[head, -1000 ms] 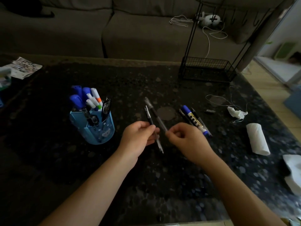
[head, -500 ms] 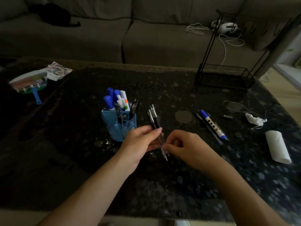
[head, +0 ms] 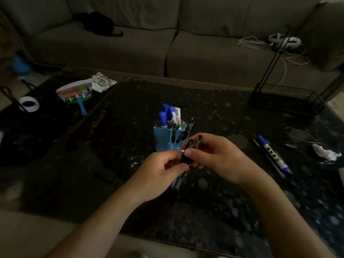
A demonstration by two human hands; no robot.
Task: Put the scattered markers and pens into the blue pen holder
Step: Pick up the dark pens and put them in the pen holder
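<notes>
My left hand (head: 160, 170) and right hand (head: 214, 155) both grip two pens (head: 193, 146) just in front of the holder (head: 164, 138); a marker (head: 272, 155) lies right on the dark speckled bench (head: 93, 155), sofa (head: 130, 43) behind.

Two dark pens (head: 193, 146) held upright just in front of blue holder (head: 163, 140), w/ markers inside; blue marker (head: 272, 155) lies flat, far right.
</notes>
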